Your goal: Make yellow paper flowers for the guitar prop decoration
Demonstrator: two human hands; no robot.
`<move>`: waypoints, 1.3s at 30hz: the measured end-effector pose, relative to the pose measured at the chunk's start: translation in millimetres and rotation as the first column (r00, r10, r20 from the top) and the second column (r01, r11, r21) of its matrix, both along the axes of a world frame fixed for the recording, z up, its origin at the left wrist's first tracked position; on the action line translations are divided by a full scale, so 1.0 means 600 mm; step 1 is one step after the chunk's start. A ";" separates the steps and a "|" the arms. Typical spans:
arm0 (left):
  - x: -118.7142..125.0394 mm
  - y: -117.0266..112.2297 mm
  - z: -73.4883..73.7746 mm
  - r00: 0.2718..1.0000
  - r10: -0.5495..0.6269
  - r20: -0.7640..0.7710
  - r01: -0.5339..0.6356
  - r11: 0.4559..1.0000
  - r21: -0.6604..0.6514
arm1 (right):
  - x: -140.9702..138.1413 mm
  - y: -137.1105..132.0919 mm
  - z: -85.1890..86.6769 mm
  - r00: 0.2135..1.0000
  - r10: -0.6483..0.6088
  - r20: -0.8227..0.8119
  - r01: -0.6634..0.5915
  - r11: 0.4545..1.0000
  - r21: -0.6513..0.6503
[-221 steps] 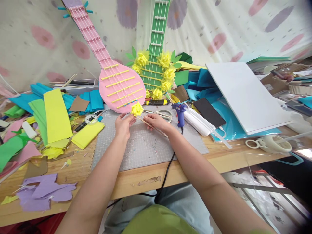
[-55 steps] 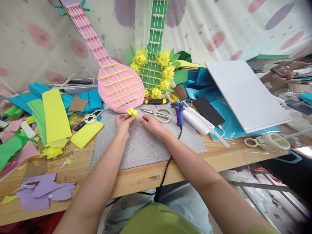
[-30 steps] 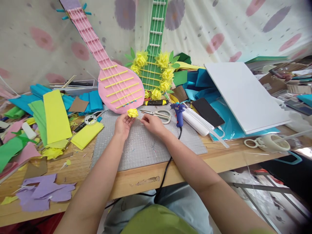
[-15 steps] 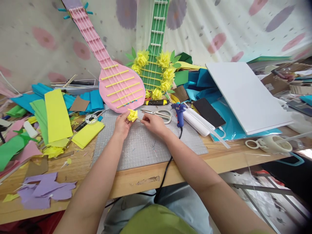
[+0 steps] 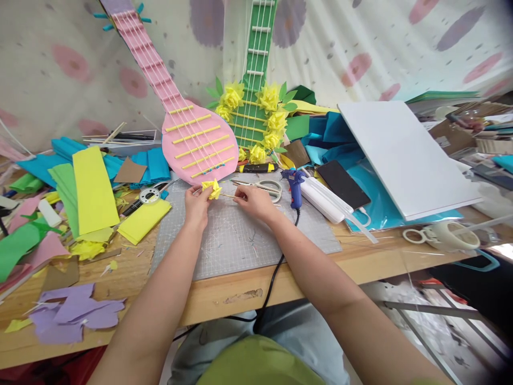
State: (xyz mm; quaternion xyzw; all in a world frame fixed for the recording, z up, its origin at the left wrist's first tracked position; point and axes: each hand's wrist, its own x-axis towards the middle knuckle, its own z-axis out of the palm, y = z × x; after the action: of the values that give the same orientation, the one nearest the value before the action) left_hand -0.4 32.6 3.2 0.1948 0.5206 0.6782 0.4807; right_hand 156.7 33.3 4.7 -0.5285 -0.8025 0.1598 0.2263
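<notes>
Above the grey cutting mat (image 5: 228,251), my left hand (image 5: 197,206) pinches a yellow paper flower (image 5: 212,189) by its left side. A thin stick (image 5: 227,195) runs from the flower's right side to the closed fingertips of my right hand (image 5: 253,202). Whether its tip sits inside the flower I cannot tell. Just behind my right hand lie scissors (image 5: 270,188), partly covered by it. The pink paper instrument (image 5: 200,141) leans behind my left hand. Beside it stands a green paper instrument (image 5: 256,120) trimmed with yellow flowers.
A blue glue gun (image 5: 295,187) stands right of my right hand, its black cord running over the table edge. Behind the scissors is a utility knife (image 5: 257,168). Yellow paper (image 5: 145,222) and purple scraps (image 5: 78,315) lie left. A white board (image 5: 404,155) leans at the right.
My left hand and the flower have shifted left and slightly down, widening the gap to my right hand. More of the stick shows between them. My right hand has barely moved.
</notes>
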 end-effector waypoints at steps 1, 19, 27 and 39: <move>-0.001 0.000 0.001 1.000 -0.015 0.002 0.015 1.000 -0.010 | 0.001 0.000 0.000 1.000 0.000 0.005 0.000 1.000 0.010; -0.062 0.001 0.028 0.832 -0.200 0.518 0.274 0.959 -0.071 | 0.037 0.017 0.013 0.988 -0.142 0.053 0.132 0.979 0.158; -0.060 -0.009 0.025 0.757 -0.435 0.487 0.437 0.892 0.117 | 0.035 0.019 0.006 0.978 -0.200 0.051 0.191 0.971 0.145; -0.074 -0.010 0.012 0.752 -0.563 -0.343 0.555 0.821 -0.131 | 0.025 0.018 -0.007 0.959 -0.234 0.160 0.232 0.972 0.033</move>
State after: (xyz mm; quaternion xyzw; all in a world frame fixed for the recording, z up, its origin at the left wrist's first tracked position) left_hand -44.9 26.8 10.2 0.4591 0.5259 0.4493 0.5575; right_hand 171.8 43.9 0.2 -0.6290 -0.7516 0.0829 0.1806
